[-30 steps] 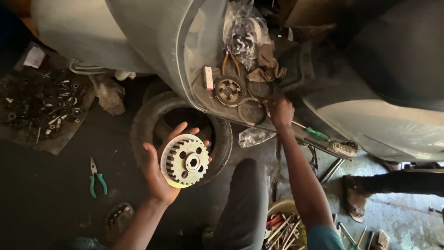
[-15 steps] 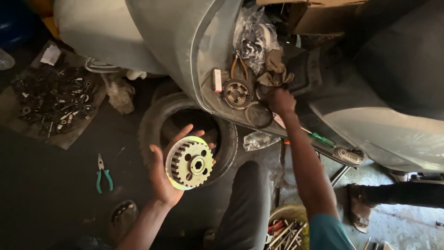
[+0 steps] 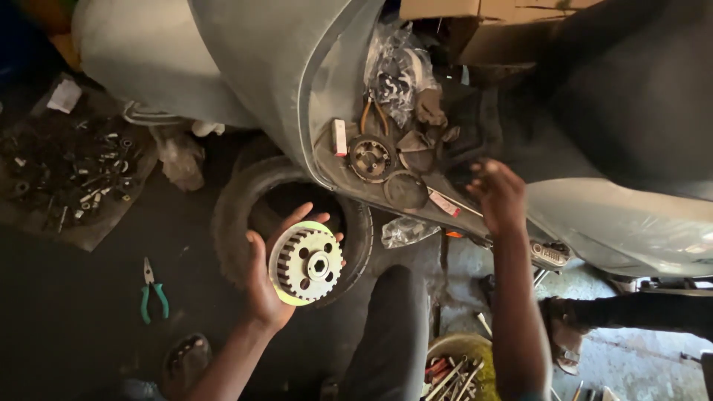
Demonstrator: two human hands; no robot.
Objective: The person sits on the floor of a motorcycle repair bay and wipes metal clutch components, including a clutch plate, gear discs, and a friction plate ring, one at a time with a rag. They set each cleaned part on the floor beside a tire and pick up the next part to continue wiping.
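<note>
Keep your left hand (image 3: 264, 286) cupped around the toothed metal hub (image 3: 306, 262) – just before the old tyre (image 3: 245, 215) (face up) – while your right hand (image 3: 496, 194), fingers loose and empty, reaches beyond that tyre

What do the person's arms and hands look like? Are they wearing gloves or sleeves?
No gloves: both the left hand and the right hand are bare. The forearms are bare too, with no sleeves, watch or bracelets showing. Fingers look slim and a bit blurry on the right hand.
</note>
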